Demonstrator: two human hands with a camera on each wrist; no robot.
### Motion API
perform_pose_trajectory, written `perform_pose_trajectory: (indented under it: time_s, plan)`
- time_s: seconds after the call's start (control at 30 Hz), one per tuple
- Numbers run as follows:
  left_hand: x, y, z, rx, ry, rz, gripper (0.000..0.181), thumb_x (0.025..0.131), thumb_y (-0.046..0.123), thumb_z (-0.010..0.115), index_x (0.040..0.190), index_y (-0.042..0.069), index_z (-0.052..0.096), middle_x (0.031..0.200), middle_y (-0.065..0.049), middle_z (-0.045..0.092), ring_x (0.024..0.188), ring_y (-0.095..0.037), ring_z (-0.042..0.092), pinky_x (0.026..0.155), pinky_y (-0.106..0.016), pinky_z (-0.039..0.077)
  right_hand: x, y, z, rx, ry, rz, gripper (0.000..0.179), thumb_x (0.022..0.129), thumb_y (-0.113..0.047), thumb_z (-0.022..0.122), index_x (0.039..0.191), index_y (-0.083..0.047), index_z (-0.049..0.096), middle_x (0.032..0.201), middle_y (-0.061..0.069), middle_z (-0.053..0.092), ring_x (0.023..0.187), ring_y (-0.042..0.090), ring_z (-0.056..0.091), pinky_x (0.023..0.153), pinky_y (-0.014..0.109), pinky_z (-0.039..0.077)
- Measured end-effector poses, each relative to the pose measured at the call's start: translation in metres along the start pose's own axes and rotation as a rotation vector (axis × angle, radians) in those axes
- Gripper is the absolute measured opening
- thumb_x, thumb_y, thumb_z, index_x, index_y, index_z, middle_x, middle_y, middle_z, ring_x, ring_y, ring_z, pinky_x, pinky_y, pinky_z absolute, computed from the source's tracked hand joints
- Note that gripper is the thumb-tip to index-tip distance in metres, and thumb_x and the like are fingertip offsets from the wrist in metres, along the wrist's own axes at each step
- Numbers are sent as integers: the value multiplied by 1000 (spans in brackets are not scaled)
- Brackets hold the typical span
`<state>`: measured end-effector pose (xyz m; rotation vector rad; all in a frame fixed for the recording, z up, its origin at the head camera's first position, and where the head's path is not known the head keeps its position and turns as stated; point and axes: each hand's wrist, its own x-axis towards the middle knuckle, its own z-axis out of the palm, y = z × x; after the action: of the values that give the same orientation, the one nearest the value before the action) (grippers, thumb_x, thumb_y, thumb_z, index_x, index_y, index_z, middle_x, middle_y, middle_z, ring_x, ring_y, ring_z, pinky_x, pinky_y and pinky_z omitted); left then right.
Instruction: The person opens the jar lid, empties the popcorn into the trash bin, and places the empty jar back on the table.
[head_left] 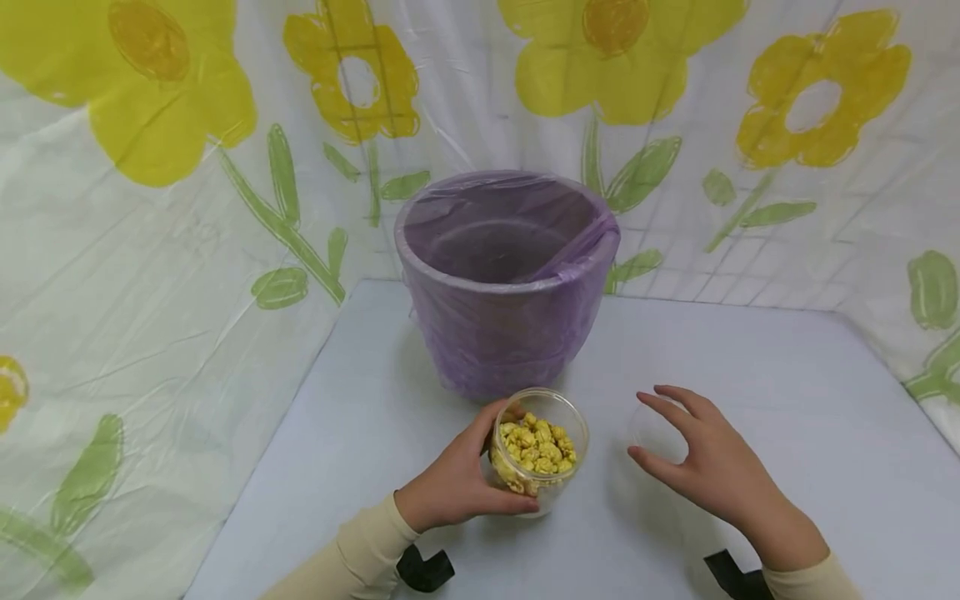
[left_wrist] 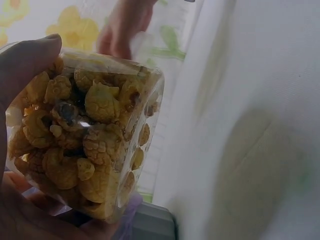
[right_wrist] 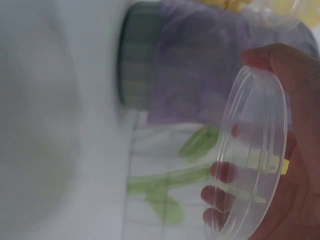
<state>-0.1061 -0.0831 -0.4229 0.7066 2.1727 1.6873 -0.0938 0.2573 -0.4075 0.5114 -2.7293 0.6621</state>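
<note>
My left hand (head_left: pixel 457 487) grips a clear plastic jar (head_left: pixel 542 482) by its side, thumb toward me, in front of the bin. Yellow popcorn (head_left: pixel 536 446) shows through the jar's open top; in the left wrist view large popcorn pieces (left_wrist: pixel 102 145) press against its clear wall. My right hand (head_left: pixel 716 462) is off to the right of the jar, thumb and fingers spread around a round clear lid (right_wrist: pixel 255 155). In the right wrist view the thumb lies at the lid's upper rim, while the fingertips show through it. From the head, the lid is barely visible.
A bin (head_left: pixel 517 333) lined with a purple bag (head_left: pixel 573 250) stands just behind the jar on the white table (head_left: pixel 750 358). White plastic sheeting (head_left: pixel 465 100) with yellow flowers and green leaves hangs behind and at both sides of the table.
</note>
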Motion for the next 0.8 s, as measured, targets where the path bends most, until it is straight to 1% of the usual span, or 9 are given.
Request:
perform_pose_trajectory:
  time_s: [0.17, 0.27, 0.3, 0.43, 0.47, 0.53, 0.67, 0.8]
  plan:
    - [0, -2, 0, -21, 22, 28, 110, 72, 24, 99, 159, 36, 33, 156, 9, 46, 147, -15, 43, 122, -52, 32, -8, 22, 4, -9, -88, 108, 67, 88, -43, 85, 142, -9, 64, 145, 23, 55, 131, 47, 52, 95, 69, 48]
    - [0, -3, -2, -26, 33, 43, 110, 73, 23, 99, 159, 37, 33, 156, 7, 46, 147, -15, 43, 122, -52, 32, -10, 30, 8, -12, -117, 149, 67, 89, -45, 83, 142, -8, 63, 145, 25, 54, 131, 49, 52, 94, 69, 49]
    - [0, -2, -2, -29, 34, 46, 110, 73, 23, 99, 160, 36, 33, 156, 7, 46, 147, -15, 43, 122, -52, 32, -11, 32, 10, -15, -121, 156, 68, 90, -45, 83, 142, -7, 63, 145, 26, 54, 130, 50, 52, 94, 69, 49]
    - [1, -2, -3, -28, 41, 82, 109, 74, 22, 98, 161, 29, 33, 159, -1, 45, 147, -17, 44, 122, -52, 33, -13, 39, 15, -13, -134, 195, 69, 90, -46, 82, 143, -6, 63, 143, 28, 55, 129, 52, 52, 93, 70, 49]
    - [1, -1, -3, -30, 48, 86, 109, 74, 21, 98, 161, 28, 33, 159, -1, 45, 147, -17, 44, 122, -52, 34, -14, 41, 16, -10, -138, 204, 69, 90, -47, 82, 143, -6, 62, 143, 29, 55, 128, 53, 52, 94, 70, 48]
    - [1, -2, -2, -38, 65, 88, 109, 74, 21, 98, 161, 28, 33, 160, 0, 45, 146, -16, 45, 121, -51, 35, -15, 44, 18, -6, -147, 219, 70, 90, -47, 82, 143, -5, 62, 143, 30, 54, 128, 54, 51, 95, 71, 48]
    - [0, -3, -1, -52, 101, 79, 108, 74, 20, 98, 161, 31, 34, 157, 5, 46, 144, -17, 46, 118, -50, 37, -17, 49, 22, -4, -166, 236, 73, 89, -46, 83, 144, -3, 60, 143, 33, 52, 129, 56, 50, 96, 72, 47]
    - [-1, -6, -1, -56, 124, 80, 107, 77, 20, 96, 162, 31, 31, 158, 5, 44, 145, -18, 45, 118, -51, 37, -19, 54, 27, 2, -182, 246, 75, 88, -47, 84, 143, -2, 60, 143, 34, 50, 128, 57, 50, 97, 72, 47]
